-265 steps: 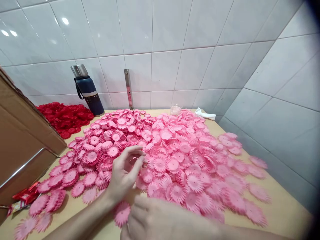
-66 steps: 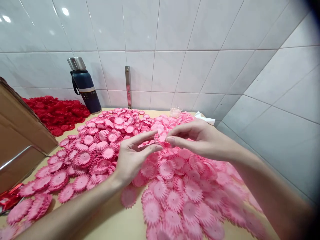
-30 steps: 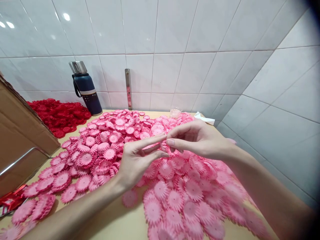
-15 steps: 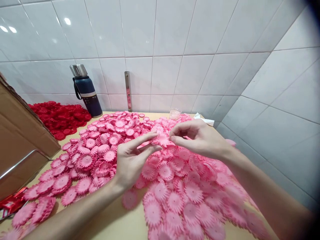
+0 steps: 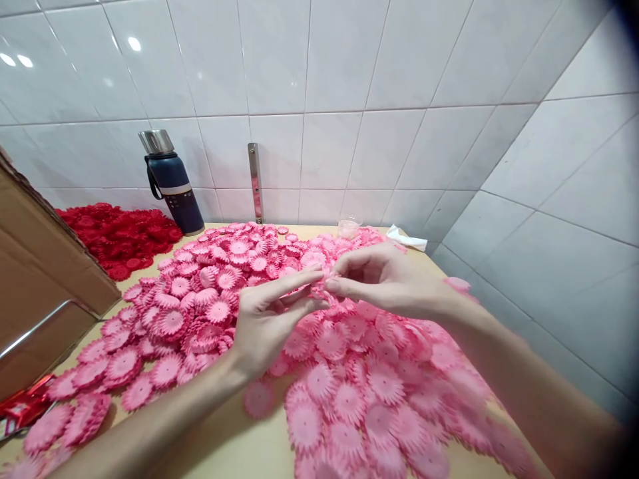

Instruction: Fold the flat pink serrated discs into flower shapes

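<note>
A small pink frilled piece (image 5: 319,290), like a paper flower layer, sits between my fingertips above the heap. My left hand (image 5: 267,322) grips it from the left, thumb below and fingers above. From the right, my right hand (image 5: 382,283) pinches at it with thumb and forefinger. The fingers hide part of the piece, so I cannot make out how many layers it has. Under and around both hands spreads a large heap of pink scalloped discs (image 5: 332,340); several show a small dark dot in the middle.
Behind on the left stand a dark blue flask (image 5: 180,193) and a pile of red frilled discs (image 5: 117,233). A cardboard box (image 5: 44,266) borders the left side, with a red wrapper (image 5: 24,402) below it. A clear cup (image 5: 349,227) and white paper (image 5: 407,238) lie near the tiled wall (image 5: 329,153).
My right hand has moved slightly left, and its fingertips now meet the pink piece close to my left fingers. My left hand has shifted a little to the right.
</note>
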Motion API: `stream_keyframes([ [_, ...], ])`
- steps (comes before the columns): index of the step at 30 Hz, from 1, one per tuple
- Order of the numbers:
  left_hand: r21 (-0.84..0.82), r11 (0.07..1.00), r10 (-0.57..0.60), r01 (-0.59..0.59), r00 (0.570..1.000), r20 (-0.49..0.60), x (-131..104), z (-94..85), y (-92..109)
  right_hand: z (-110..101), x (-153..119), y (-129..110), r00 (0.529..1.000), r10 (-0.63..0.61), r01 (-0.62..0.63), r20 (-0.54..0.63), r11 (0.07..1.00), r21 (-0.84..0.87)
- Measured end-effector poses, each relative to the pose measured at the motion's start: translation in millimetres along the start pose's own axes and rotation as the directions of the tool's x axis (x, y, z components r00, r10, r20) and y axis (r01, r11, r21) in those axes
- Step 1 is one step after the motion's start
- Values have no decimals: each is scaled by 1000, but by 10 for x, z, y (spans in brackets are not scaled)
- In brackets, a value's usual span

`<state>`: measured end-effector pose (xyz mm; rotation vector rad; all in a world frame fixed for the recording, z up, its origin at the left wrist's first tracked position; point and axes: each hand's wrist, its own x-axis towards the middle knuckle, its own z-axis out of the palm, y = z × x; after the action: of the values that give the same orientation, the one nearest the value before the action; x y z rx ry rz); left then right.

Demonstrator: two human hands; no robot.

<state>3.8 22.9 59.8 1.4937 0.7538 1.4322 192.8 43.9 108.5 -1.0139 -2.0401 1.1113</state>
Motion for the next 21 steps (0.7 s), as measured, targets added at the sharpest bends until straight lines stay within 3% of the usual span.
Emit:
stream_keyframes([
  [3, 33, 999, 12, -11, 999, -31, -11, 7, -14, -6, 0, 3, 1000, 14, -13, 8, 999, -37],
  [7, 96, 990, 114, -106, 989, -92, -31, 42, -9, -28, -20, -14, 998, 61, -63, -16, 991, -122],
  [13, 153, 985, 112, -74, 961, -255, 76, -34, 19, -155, -17, 140, 963, 23, -94, -269, 962, -256],
  [15, 118, 993, 50, -26, 977, -206, 97, -57, -6, -197, -6, 198, 954, 15, -123, -300, 931, -343],
  [18, 25, 995, -92, 92, 996, -7, 42, -22, -85, -202, 21, 238, 953, -23, -130, -301, 870, -476],
  [21, 29, 973, -227, 227, 940, 255, -48, 36, -162, -204, 40, 263, 968, -26, -111, -250, 849, -517],
])
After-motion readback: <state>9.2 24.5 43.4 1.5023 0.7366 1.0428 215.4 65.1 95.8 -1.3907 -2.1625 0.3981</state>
